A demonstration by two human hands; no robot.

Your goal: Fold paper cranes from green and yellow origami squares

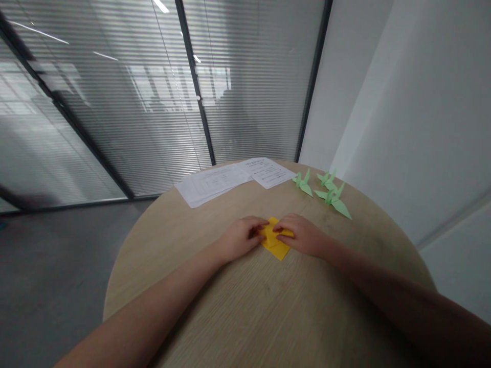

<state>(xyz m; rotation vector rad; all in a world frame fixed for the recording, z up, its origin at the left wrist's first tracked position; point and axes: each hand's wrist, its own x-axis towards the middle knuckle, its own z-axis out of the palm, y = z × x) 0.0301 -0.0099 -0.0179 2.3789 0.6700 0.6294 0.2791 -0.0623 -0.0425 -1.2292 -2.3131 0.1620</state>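
A small folded piece of yellow origami paper (279, 249) lies on the round wooden table, one corner pointing toward me. My left hand (243, 236) is closed on its left edge, thumb and fingers curled at the paper. From the right, my right hand (301, 234) pinches a raised flap of the same paper between thumb and fingers. The fingers cover parts of the left and right corners, so the exact fold there is hidden.
Several printed paper sheets (215, 183) lie at the far edge of the round table (245, 312). Green paper cranes stand at the far right, one crane (303, 183) beside the sheets and another crane (334, 199) nearer me. Behind are a glass partition with blinds (253, 102) and a white wall (414, 112).
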